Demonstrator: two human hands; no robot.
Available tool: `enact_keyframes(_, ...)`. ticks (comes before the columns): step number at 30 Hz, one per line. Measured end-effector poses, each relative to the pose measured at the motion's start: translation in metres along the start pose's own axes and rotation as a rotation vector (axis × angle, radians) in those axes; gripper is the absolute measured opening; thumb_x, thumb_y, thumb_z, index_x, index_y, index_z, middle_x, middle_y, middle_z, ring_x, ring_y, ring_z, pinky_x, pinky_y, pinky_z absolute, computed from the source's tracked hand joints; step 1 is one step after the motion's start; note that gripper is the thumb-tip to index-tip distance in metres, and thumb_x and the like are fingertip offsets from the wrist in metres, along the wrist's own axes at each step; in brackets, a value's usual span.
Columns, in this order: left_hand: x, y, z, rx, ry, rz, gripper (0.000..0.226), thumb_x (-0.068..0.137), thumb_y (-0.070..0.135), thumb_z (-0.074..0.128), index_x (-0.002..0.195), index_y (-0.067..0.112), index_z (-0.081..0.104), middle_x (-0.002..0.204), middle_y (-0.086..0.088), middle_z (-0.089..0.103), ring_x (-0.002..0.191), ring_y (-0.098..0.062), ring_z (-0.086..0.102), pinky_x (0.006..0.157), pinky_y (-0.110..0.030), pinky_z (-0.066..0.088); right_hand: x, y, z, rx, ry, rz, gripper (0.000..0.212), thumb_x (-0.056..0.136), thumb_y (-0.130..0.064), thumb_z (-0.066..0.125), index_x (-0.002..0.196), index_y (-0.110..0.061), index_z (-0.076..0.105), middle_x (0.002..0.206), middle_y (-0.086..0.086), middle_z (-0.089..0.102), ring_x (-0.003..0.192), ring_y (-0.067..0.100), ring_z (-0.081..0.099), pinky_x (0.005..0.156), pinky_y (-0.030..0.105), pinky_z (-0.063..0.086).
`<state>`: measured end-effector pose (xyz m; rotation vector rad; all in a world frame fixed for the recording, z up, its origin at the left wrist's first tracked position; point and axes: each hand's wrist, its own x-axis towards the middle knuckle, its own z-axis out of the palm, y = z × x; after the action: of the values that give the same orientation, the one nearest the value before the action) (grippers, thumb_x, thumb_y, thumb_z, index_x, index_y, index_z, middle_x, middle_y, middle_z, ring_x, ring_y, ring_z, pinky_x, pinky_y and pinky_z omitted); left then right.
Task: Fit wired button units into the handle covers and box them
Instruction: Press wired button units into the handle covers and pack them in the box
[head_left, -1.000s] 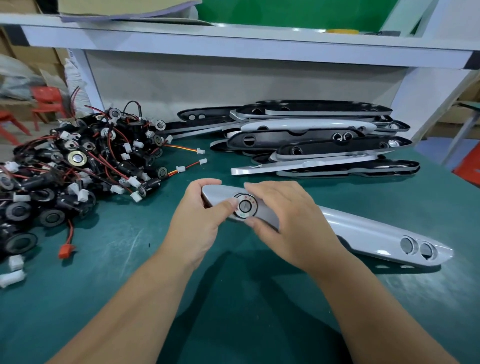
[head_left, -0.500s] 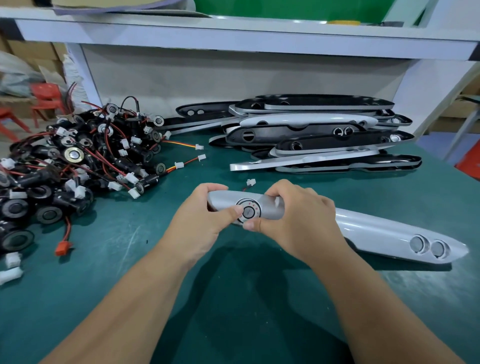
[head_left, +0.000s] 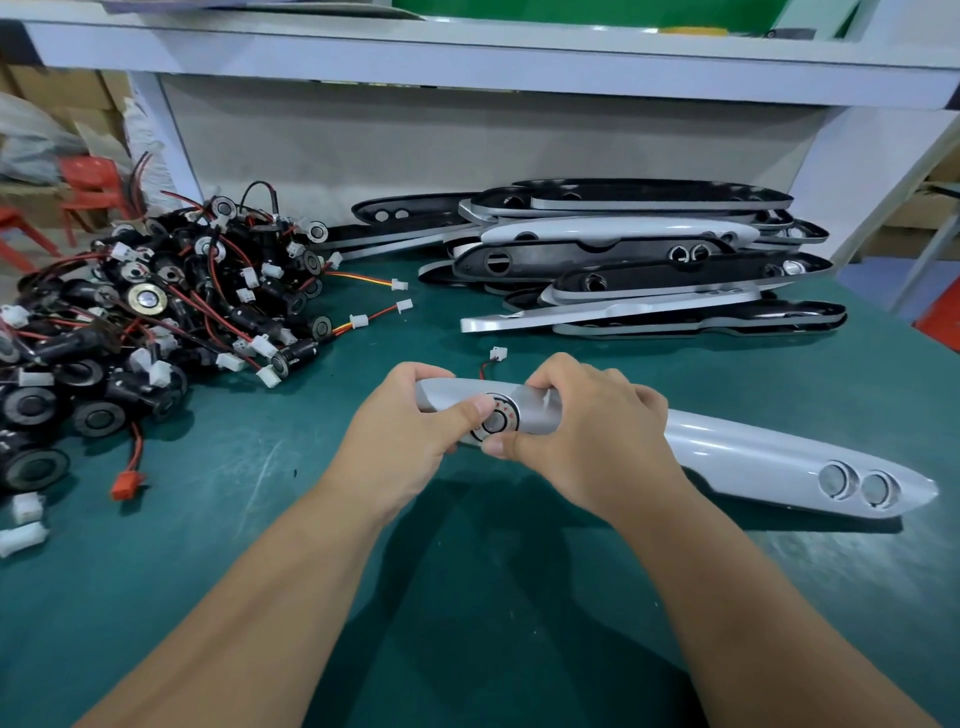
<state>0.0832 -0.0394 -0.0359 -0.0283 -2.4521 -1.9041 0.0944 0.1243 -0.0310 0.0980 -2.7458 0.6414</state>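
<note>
Both thumbs press the rim of the button unit (head_left: 496, 420) seated in the silver handle cover (head_left: 753, 457). Left hand (head_left: 410, 441) and right hand (head_left: 587, 441) grip the cover's left end, fingers (head_left: 563, 375) curled over it. Right end, with two holes (head_left: 854, 483), rests on the green bench (head_left: 467, 597). One white connector (head_left: 498, 353) trails behind. Tangled button-unit pile (head_left: 156, 312) lies left, stacked covers (head_left: 623, 260) behind; counts unclear.

Left hand (head_left: 400, 441) and right hand (head_left: 592, 441) around handle cover (head_left: 753, 457)

cover (head_left: 753, 457): middle was hidden under right hand (head_left: 587, 436)
button (head_left: 496, 421): markings were too small to read
pile (head_left: 130, 322): was cut off at picture's edge
</note>
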Motion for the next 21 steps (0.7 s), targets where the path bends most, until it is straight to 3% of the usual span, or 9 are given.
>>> enact_keyframes(5,0.003,-0.002,0.000,-0.017,0.023,-0.012,0.018,0.084,0.028,0.071,0.094,0.023,0.056,0.087,-0.001,0.067,0.065,-0.014,0.061,0.072,-0.030,0.057,0.001,0.005,0.000,0.041,-0.063,-0.038,0.047,0.069,-0.067,0.065,0.102,-0.037,0.049,0.095,-0.021,0.054,0.097,0.007,0.043,0.090,0.028,0.020)
enact_keyframes(12,0.005,-0.005,0.001,-0.033,0.007,-0.060,0.022,0.084,0.030,0.072,0.098,0.021,0.057,0.092,-0.005,0.066,0.066,-0.014,0.061,0.081,-0.039,0.056,0.003,0.013,-0.001,0.058,-0.092,-0.070,0.041,0.086,-0.053,0.055,0.123,-0.034,0.052,0.111,-0.021,0.055,0.111,0.008,0.044,0.102,0.027,0.022)
enact_keyframes(21,0.006,-0.007,0.005,-0.010,0.040,-0.060,0.021,0.085,0.034,0.071,0.095,0.023,0.055,0.084,0.001,0.063,0.063,-0.012,0.059,0.075,-0.033,0.055,0.004,0.010,0.011,0.008,-0.047,-0.018,0.053,0.073,-0.073,0.052,0.109,-0.034,0.052,0.103,-0.019,0.056,0.102,0.009,0.044,0.085,0.027,0.017)
